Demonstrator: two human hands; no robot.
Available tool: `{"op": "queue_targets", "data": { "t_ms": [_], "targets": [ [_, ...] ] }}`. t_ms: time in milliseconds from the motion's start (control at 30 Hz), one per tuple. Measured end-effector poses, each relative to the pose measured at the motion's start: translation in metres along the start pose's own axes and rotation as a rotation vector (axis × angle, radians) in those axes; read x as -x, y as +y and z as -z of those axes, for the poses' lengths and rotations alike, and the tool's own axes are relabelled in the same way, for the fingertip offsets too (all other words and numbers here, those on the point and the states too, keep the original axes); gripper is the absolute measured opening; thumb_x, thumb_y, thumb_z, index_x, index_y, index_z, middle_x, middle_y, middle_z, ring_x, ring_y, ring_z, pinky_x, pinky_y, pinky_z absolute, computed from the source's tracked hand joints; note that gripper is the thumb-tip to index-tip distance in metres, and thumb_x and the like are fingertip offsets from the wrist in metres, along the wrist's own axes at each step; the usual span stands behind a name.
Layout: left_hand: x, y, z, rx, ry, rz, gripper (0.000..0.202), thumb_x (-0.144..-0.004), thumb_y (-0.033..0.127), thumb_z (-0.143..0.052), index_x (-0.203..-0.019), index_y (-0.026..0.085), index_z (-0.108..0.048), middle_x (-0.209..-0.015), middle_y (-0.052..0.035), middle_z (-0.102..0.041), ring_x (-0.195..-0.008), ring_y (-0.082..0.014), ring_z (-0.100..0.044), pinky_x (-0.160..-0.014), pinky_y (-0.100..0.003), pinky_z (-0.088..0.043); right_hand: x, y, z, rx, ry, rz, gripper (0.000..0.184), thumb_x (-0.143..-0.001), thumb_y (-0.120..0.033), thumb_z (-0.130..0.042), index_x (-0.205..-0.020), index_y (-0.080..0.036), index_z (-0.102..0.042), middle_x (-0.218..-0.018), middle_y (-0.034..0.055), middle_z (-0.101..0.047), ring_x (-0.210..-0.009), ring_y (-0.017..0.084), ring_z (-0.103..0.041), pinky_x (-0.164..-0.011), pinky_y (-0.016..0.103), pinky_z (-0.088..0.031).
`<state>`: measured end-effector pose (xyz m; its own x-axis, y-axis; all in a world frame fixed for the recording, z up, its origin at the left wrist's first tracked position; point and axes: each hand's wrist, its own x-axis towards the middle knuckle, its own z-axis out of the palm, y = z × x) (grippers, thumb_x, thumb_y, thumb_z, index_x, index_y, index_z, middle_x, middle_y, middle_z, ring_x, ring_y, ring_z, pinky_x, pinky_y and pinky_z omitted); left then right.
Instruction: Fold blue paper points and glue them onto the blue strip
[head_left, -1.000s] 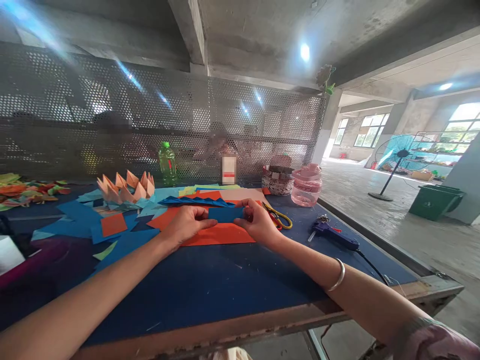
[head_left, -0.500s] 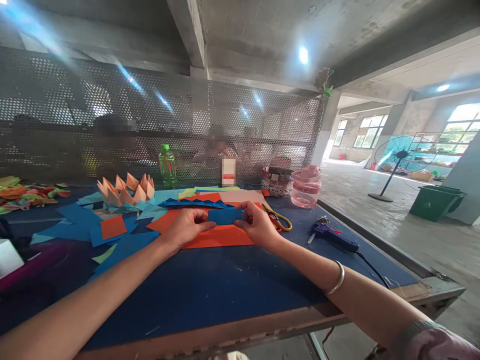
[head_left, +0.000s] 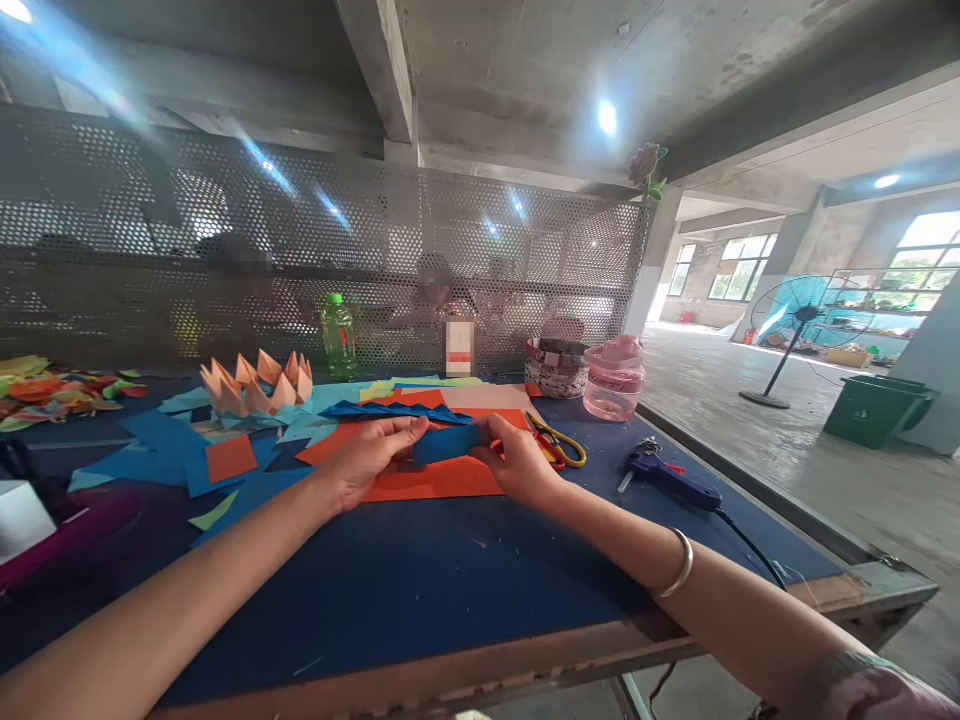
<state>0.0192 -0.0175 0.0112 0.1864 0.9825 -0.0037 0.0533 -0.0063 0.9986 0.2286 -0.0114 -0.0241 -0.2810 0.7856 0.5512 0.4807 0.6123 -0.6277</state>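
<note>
Both my hands hold a folded blue paper strip (head_left: 450,442) just above an orange paper sheet (head_left: 435,478) lying on the dark blue table (head_left: 450,570). My left hand (head_left: 367,458) grips the strip's left end, palm turned partly up. My right hand (head_left: 517,462) pinches its right end, and a silver bangle sits on that wrist. The strip looks slightly curled between my fingers.
Yellow-handled scissors (head_left: 559,442) and a blue glue gun (head_left: 671,478) lie to the right. Folded orange paper points (head_left: 255,385), blue paper scraps (head_left: 161,450), a green bottle (head_left: 337,335), a woven basket (head_left: 556,366) and a pink jar (head_left: 613,378) stand behind. A perforated metal screen (head_left: 300,260) backs the table, with people behind it.
The blue strip has been lifted and turned slightly, my left palm rotating upward. The view has shifted a little.
</note>
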Motion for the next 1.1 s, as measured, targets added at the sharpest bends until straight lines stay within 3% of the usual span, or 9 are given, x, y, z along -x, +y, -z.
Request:
{"op": "queue_targets", "data": {
  "t_ms": [100, 333, 467, 633, 700, 867, 1000, 1100],
  "targets": [
    [0.002, 0.002, -0.001, 0.092, -0.056, 0.11, 0.031, -0.062, 0.04, -0.078, -0.083, 0.019, -0.07, -0.077, -0.0019, -0.07, -0.065, -0.0155, -0.06, -0.065, -0.03, -0.052, 0.0, 0.0, -0.001, 0.029, -0.01, 0.063, 0.018, -0.078, -0.014, -0.053, -0.094, -0.021, -0.052, -0.081, 0.0007, -0.061, -0.073, 0.015, -0.055, -0.068, 0.026, -0.043],
    [0.011, 0.011, -0.003, -0.02, -0.184, 0.135, 0.032, -0.07, 0.029, -0.071, -0.101, 0.02, -0.069, -0.094, -0.0042, -0.072, -0.08, -0.0179, -0.064, -0.07, -0.029, -0.051, 0.0, 0.002, -0.001, 0.058, 0.009, 0.098, 0.018, -0.081, -0.011, -0.051, -0.096, -0.021, -0.053, -0.086, 0.0027, -0.064, -0.08, 0.016, -0.059, -0.07, 0.027, -0.045],
    [0.008, 0.005, -0.002, -0.108, -0.271, 0.018, 0.034, -0.074, 0.031, -0.066, -0.107, 0.022, -0.067, -0.099, -0.0043, -0.072, -0.086, -0.0197, -0.064, -0.073, -0.029, -0.05, 0.001, 0.003, -0.002, 0.072, 0.001, 0.119, 0.021, -0.082, -0.01, -0.05, -0.099, -0.022, -0.054, -0.085, 0.002, -0.065, -0.08, 0.016, -0.06, -0.071, 0.027, -0.045],
    [0.001, -0.001, -0.004, -0.278, -0.197, -0.214, 0.034, -0.075, 0.036, -0.066, -0.103, 0.018, -0.069, -0.103, -0.0063, -0.071, -0.098, -0.0237, -0.062, -0.084, -0.032, -0.047, 0.002, 0.003, -0.002, 0.037, 0.008, 0.093, 0.021, -0.082, -0.013, -0.052, -0.101, -0.023, -0.054, -0.083, 0.0009, -0.065, -0.076, 0.015, -0.06, -0.071, 0.027, -0.046],
    [0.001, -0.001, -0.005, -0.288, -0.19, -0.243, 0.033, -0.075, 0.038, -0.065, -0.102, 0.018, -0.069, -0.105, -0.0068, -0.071, -0.101, -0.0246, -0.061, -0.087, -0.033, -0.046, 0.002, 0.002, -0.002, 0.002, 0.006, 0.077, 0.02, -0.083, -0.014, -0.052, -0.1, -0.022, -0.054, -0.084, 0.0006, -0.065, -0.076, 0.014, -0.06, -0.07, 0.027, -0.046],
    [0.005, 0.002, -0.003, -0.205, -0.307, -0.155, 0.035, -0.076, 0.037, -0.067, -0.107, 0.022, -0.066, -0.108, -0.0056, -0.07, -0.106, -0.024, -0.06, -0.087, -0.032, -0.046, 0.002, 0.001, -0.002, -0.051, 0.036, 0.074, 0.015, -0.084, -0.018, -0.054, -0.098, -0.022, -0.054, -0.084, 0.0006, -0.065, -0.077, 0.014, -0.061, -0.069, 0.026, -0.047],
    [0.007, -0.002, -0.002, -0.148, -0.458, 0.038, 0.032, -0.071, 0.034, -0.073, -0.1, 0.021, -0.068, -0.095, -0.0054, -0.073, -0.09, -0.0223, -0.066, -0.08, -0.032, -0.05, 0.004, -0.006, -0.001, -0.045, 0.047, 0.142, 0.015, -0.085, -0.018, -0.053, -0.099, -0.021, -0.054, -0.082, 0.0005, -0.063, -0.076, 0.014, -0.059, -0.07, 0.027, -0.047],
    [0.005, -0.007, -0.003, -0.159, -0.409, 0.078, 0.027, -0.065, 0.032, -0.077, -0.088, 0.019, -0.07, -0.078, -0.0027, -0.073, -0.073, -0.0181, -0.066, -0.071, -0.029, -0.05, 0.008, -0.015, 0.002, 0.007, 0.039, 0.224, 0.032, -0.081, -0.012, -0.056, -0.112, -0.022, -0.05, -0.09, 0.0031, -0.062, -0.084, 0.016, -0.058, -0.073, 0.029, -0.048]
  ]
}}
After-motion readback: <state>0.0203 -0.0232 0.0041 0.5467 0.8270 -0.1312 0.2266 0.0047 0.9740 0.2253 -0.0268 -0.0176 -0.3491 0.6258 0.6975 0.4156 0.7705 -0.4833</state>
